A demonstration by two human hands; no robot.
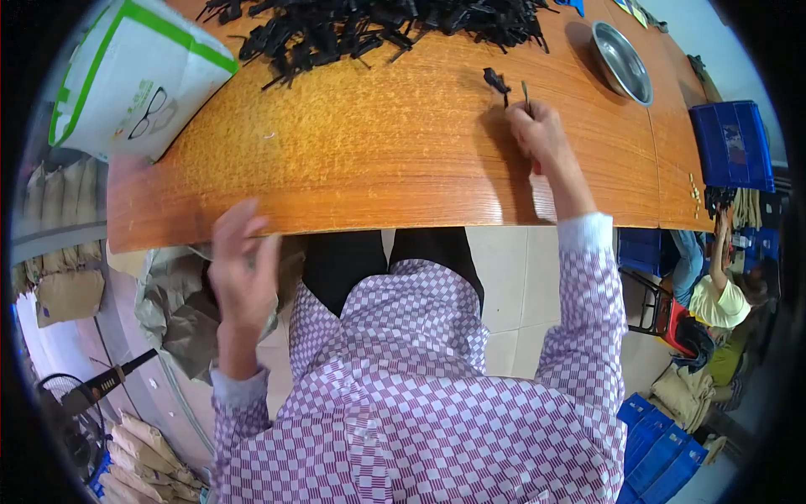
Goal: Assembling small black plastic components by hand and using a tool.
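Note:
My right hand (pixel 544 139) is closed round a thin metal tool (pixel 526 94), whose narrow end sticks up past the fingers; its exact kind does not show. Just left of that tip, a single small black plastic part (pixel 496 81) lies on the wooden table. At the table's front edge on the left, my left hand (pixel 243 269) is smeared by motion. Its fingers look spread, and no object shows in them. Along the far side is a big heap of black plastic parts (pixel 336 38) with thin prongs.
A white and green bag (pixel 138 84) stands at the table's left. A metal bowl (pixel 621 63) sits at the far right, near small pale pieces (pixel 694 193). Beyond are a blue crate (pixel 732 144) and a seated person (pixel 722 298). A grey sack (pixel 180 311) hangs below the left edge.

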